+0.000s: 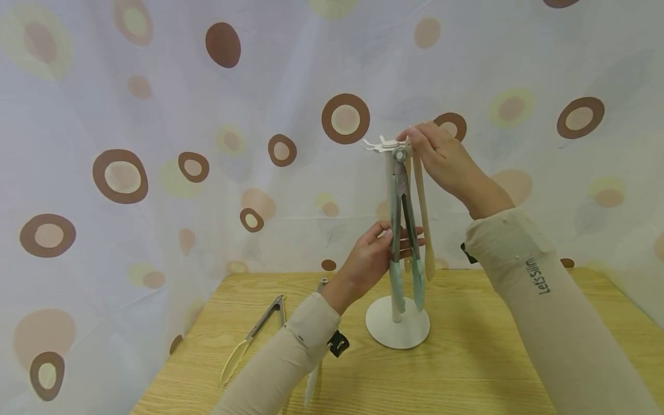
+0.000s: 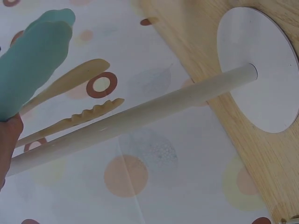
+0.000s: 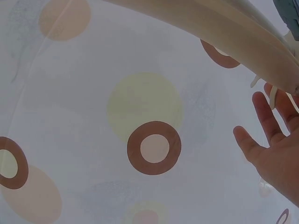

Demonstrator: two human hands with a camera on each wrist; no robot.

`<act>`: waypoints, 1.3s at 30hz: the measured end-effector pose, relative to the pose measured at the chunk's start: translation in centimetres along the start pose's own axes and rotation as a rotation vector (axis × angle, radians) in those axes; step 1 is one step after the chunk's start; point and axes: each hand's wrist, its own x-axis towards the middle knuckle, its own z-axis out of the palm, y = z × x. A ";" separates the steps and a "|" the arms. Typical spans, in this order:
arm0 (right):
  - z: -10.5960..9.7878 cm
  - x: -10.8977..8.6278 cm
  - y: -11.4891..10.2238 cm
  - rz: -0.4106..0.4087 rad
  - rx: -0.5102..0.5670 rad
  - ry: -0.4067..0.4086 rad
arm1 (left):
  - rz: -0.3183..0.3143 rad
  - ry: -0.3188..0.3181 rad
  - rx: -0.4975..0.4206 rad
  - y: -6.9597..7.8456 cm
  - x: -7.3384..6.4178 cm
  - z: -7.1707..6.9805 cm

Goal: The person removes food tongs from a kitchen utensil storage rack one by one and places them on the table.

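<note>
Teal-tipped metal tongs (image 1: pixel 404 190) hang upright in front of a white stand (image 1: pixel 398 340), their ring end level with its hooks. My left hand (image 1: pixel 365 256) holds them partway down, thumb at the near side and fingers behind. In the left wrist view their broad teal tips (image 2: pixel 37 60) show beside the hand's edge. Up at the hooks (image 1: pixel 381 145), my right hand (image 1: pixel 441 153) touches the top of the stand with its fingertips. Beige tongs (image 1: pixel 423 213) hang just below that hand. The right wrist view shows its outer fingers straight and spread; thumb and index are hidden there.
Yellow-tipped tongs (image 1: pixel 249 340) lie on the wooden table (image 1: pixel 467 363) at the left. Another pair with whitish tips (image 1: pixel 311 386) is partly hidden under my left forearm. Behind the table hangs a pale curtain (image 1: pixel 311 69) with brown ringed ovals.
</note>
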 end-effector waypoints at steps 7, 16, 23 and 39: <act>-0.1 0.0 0.0 0.004 0.004 -0.010 | 0.014 -0.067 0.028 0.3 -0.1 0.1; -0.1 -0.1 0.1 0.010 0.023 -0.016 | 0.026 -0.077 0.029 1.0 -0.3 0.4; -0.2 -0.1 0.0 0.012 0.016 -0.006 | 0.051 -0.098 0.064 2.0 -0.7 0.8; -0.2 0.0 -0.1 0.014 0.012 -0.013 | 0.168 -0.025 0.151 4.3 -2.1 -0.5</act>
